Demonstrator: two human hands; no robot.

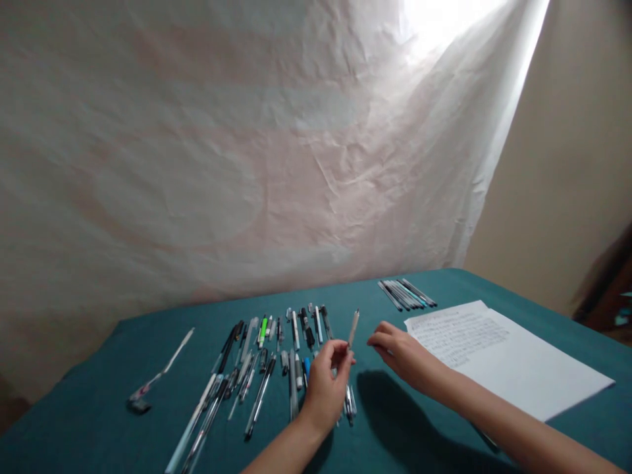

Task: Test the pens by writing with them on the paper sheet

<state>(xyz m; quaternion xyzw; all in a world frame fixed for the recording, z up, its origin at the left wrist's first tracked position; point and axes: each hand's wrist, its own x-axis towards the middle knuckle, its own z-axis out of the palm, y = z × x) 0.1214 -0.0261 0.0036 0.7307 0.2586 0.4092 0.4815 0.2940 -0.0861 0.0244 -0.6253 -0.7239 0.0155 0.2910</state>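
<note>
My left hand [330, 378] pinches a slim pale pen [354, 328], holding it nearly upright with its narrow end up. To the right hovers my right hand [395, 345], its fingers bent and pressed together a short way from the pen; what they hold, if anything, is too small to make out. Around and behind my left hand lie many loose pens and pen parts, among them a bright green one [263, 332], a black-tipped clear pen [261, 395] and a white pen [318, 325]. Some are hidden by my left hand.
A bundle of thin sticks or refills [402, 295] lies at the back right. Handwritten paper [459, 329] and white sheets [533, 368] are under and beyond my right forearm. A crumpled strip [162, 372] lies far left on the green cloth [89, 408]. A pale sheet [286, 164] hangs behind.
</note>
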